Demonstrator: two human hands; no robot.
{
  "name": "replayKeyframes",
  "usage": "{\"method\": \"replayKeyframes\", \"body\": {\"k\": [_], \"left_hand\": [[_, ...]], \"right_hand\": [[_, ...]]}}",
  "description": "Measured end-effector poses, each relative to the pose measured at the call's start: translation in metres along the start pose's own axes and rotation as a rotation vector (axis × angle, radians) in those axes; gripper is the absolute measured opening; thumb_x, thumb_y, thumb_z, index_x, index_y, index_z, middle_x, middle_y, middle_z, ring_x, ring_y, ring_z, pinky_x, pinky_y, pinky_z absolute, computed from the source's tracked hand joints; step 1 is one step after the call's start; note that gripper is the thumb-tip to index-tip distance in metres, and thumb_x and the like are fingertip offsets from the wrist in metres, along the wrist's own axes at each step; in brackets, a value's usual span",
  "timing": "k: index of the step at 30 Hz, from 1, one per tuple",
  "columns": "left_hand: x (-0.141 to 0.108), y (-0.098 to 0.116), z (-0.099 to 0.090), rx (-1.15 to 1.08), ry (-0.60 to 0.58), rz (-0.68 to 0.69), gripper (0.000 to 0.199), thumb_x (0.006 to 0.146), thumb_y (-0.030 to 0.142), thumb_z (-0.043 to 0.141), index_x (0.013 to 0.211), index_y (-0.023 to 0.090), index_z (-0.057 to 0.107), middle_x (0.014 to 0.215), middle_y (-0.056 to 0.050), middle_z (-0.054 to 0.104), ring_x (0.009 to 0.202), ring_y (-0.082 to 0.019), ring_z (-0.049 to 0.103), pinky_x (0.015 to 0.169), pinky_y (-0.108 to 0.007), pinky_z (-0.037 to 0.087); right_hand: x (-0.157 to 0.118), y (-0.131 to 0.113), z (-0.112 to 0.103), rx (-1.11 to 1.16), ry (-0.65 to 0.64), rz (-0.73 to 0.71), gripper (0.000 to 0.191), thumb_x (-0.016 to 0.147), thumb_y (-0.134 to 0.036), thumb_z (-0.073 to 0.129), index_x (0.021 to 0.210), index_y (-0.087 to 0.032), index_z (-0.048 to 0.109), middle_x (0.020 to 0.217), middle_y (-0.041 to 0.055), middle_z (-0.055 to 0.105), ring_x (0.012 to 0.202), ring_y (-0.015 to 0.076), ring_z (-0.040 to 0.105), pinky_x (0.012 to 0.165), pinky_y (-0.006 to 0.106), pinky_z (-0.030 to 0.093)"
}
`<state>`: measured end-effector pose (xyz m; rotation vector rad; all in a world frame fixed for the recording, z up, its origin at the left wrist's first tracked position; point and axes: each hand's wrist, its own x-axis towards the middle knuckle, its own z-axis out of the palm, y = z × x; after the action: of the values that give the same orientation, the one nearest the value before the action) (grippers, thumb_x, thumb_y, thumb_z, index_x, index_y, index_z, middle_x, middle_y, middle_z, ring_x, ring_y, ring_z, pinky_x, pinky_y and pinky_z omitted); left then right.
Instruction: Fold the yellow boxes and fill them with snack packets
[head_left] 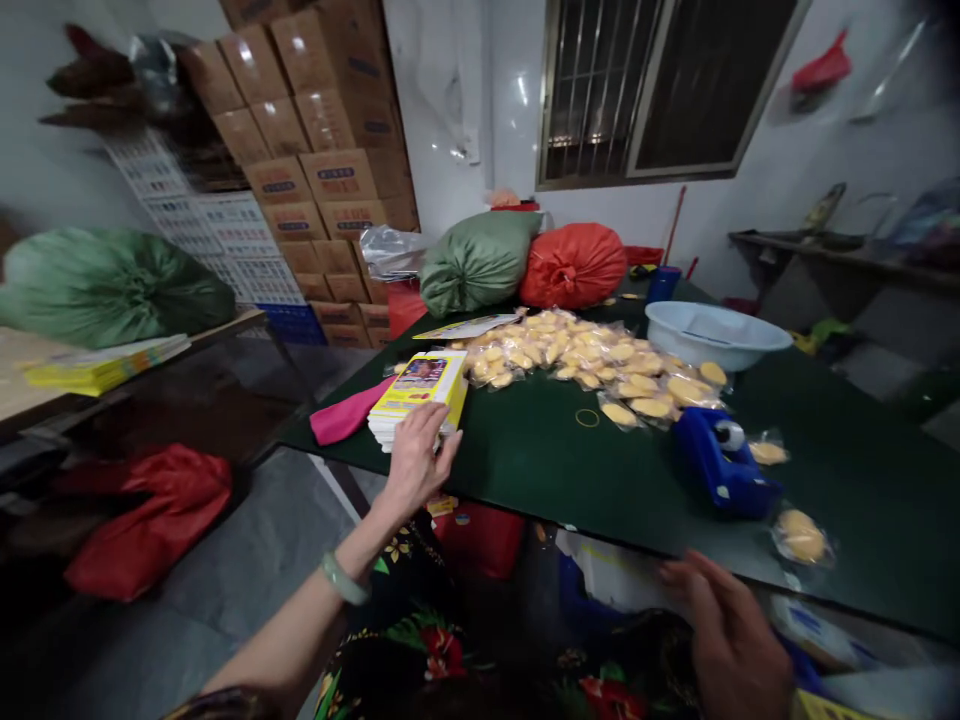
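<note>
My left hand (pixel 421 455) is on the near end of a stack of flat yellow-and-white printed cartons (pixel 424 378), at the table's left front edge. Its fingers lie over the top carton and the thumb is at the right side, closed on that edge. A pink cloth (pixel 349 412) lies left of the stack. Slightly blurred, my right hand (pixel 731 640) is in front of the table's near edge with its fingers stretched out and nothing seen in it. Nearest to it on the table are a blue tape dispenser (pixel 724 465) and a wrapped yellow round cake (pixel 801 537).
A heap of wrapped yellow cakes (pixel 585 350) spreads across the dark green table (pixel 540 450). Behind it stand a light blue basin (pixel 712 335), a green sack (pixel 480 262) and a red sack (pixel 574 265). A rubber band (pixel 587 418) lies mid-table. Cardboard boxes (pixel 345 175) are stacked behind.
</note>
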<state>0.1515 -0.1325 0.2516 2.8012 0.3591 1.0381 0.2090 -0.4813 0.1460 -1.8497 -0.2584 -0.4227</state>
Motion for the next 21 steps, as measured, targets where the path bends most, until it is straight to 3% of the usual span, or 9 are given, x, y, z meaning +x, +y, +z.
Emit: {"method": "replayKeyframes", "body": {"k": [3, 6, 8, 10, 12, 16, 21], "left_hand": [[0.009, -0.047, 0.012, 0.189, -0.114, -0.002, 0.047, 0.086, 0.037, 0.054, 0.129, 0.016, 0.052, 0.141, -0.015, 0.049, 0.135, -0.037, 0.036, 0.103, -0.057, 0.036], [0.003, -0.064, 0.029, 0.204, -0.178, 0.020, 0.050, 0.088, 0.035, 0.051, 0.134, 0.015, 0.047, 0.144, -0.015, 0.045, 0.136, -0.037, 0.035, 0.105, -0.062, 0.032], [-0.006, -0.065, 0.038, 0.238, -0.178, 0.018, 0.052, 0.091, 0.034, 0.045, 0.139, 0.014, 0.041, 0.148, -0.014, 0.039, 0.139, -0.037, 0.030, 0.106, -0.063, 0.029], [-0.014, -0.065, 0.043, 0.253, -0.149, 0.012, 0.053, 0.092, 0.034, 0.042, 0.141, 0.014, 0.039, 0.150, -0.013, 0.036, 0.141, -0.036, 0.027, 0.108, -0.062, 0.028], [-0.019, -0.066, 0.045, 0.253, -0.123, 0.013, 0.054, 0.092, 0.035, 0.042, 0.141, 0.014, 0.038, 0.150, -0.013, 0.036, 0.141, -0.036, 0.026, 0.109, -0.062, 0.028], [-0.022, -0.069, 0.049, 0.248, -0.086, 0.026, 0.055, 0.091, 0.038, 0.044, 0.141, 0.015, 0.039, 0.149, -0.013, 0.036, 0.140, -0.037, 0.027, 0.107, -0.063, 0.029], [-0.022, -0.071, 0.053, 0.238, -0.029, 0.025, 0.054, 0.091, 0.040, 0.043, 0.140, 0.016, 0.040, 0.148, -0.011, 0.039, 0.139, -0.036, 0.030, 0.106, -0.063, 0.031]], "right_hand": [[0.031, -0.079, 0.079, 0.170, -0.300, -0.229, 0.022, 0.089, -0.038, 0.051, 0.099, -0.021, 0.063, 0.078, 0.0049, 0.070, 0.069, 0.0198, 0.069, 0.065, 0.035, 0.058], [0.071, -0.139, 0.165, 0.229, -0.541, -0.411, 0.024, 0.092, -0.034, 0.045, 0.098, -0.017, 0.062, 0.078, 0.0054, 0.069, 0.070, 0.0167, 0.068, 0.067, 0.030, 0.056], [0.100, -0.167, 0.223, 0.082, -0.601, -0.541, 0.029, 0.094, -0.030, 0.037, 0.104, -0.015, 0.060, 0.088, 0.0085, 0.070, 0.079, 0.0172, 0.068, 0.073, 0.030, 0.055], [0.124, -0.189, 0.276, -0.258, -0.610, -0.707, 0.037, 0.095, -0.021, 0.028, 0.119, -0.014, 0.055, 0.114, 0.0125, 0.065, 0.105, 0.0184, 0.062, 0.090, 0.032, 0.049], [0.142, -0.205, 0.320, -0.416, -0.638, -0.759, 0.039, 0.094, -0.020, 0.032, 0.128, -0.012, 0.051, 0.130, 0.0151, 0.056, 0.120, 0.0217, 0.052, 0.100, 0.036, 0.041], [0.154, -0.225, 0.375, -0.623, -0.721, -0.745, 0.038, 0.091, -0.029, 0.048, 0.121, -0.008, 0.056, 0.122, 0.0208, 0.060, 0.115, 0.0315, 0.053, 0.099, 0.046, 0.037], [0.148, -0.232, 0.395, -0.770, -0.768, -0.774, 0.041, 0.088, -0.037, 0.051, 0.114, -0.006, 0.061, 0.123, 0.0217, 0.057, 0.118, 0.0321, 0.049, 0.101, 0.043, 0.033]]}}
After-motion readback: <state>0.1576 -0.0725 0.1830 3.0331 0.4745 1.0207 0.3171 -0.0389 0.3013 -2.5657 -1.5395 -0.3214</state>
